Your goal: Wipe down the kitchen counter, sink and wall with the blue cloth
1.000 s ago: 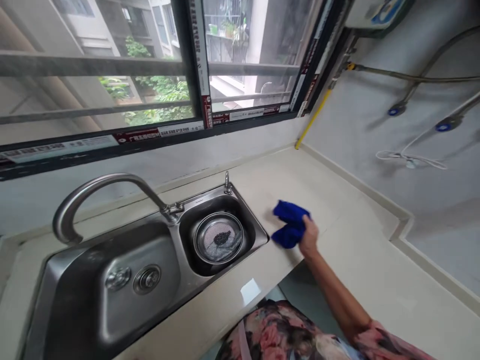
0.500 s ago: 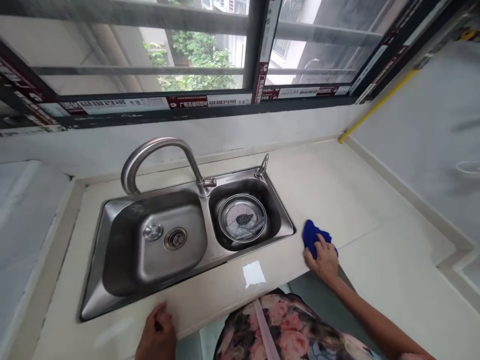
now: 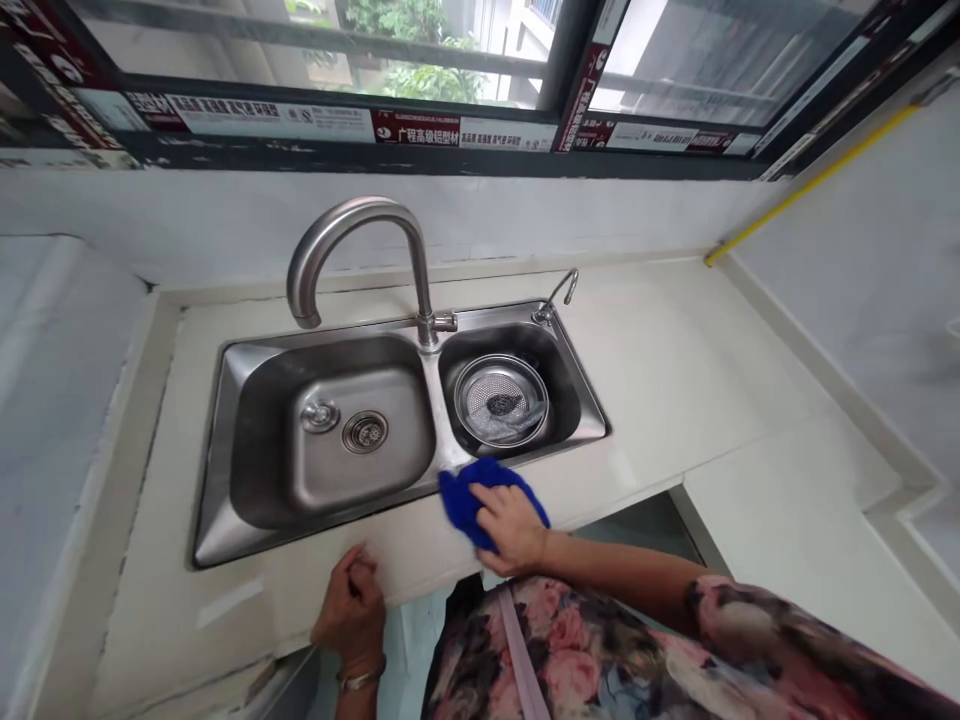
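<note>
A blue cloth (image 3: 463, 502) lies on the counter's front strip, partly over the front rim of the sink (image 3: 444, 430). My right hand (image 3: 510, 525) presses on it, fingers over the fabric. Left of it, my left hand (image 3: 352, 600) rests by the counter's front edge with its fingers curled; whether anything is inside them is hidden. The steel sink has two basins. In the right basin sits a round perforated strainer (image 3: 495, 390) with a clear plastic piece in it. A drain cap (image 3: 320, 415) lies beside the drain (image 3: 365, 432) in the left basin.
A large curved faucet (image 3: 367, 205) rises behind the basins, and a small spout (image 3: 559, 295) stands at the back right corner. The beige counter (image 3: 675, 370) runs right to the wall with a yellow pipe (image 3: 810, 190). Below the front edge is an open cabinet space.
My right hand has moved left with the blue cloth, from right of the sink to in front of it. The view has shifted, and my left hand shows more of its wrist.
</note>
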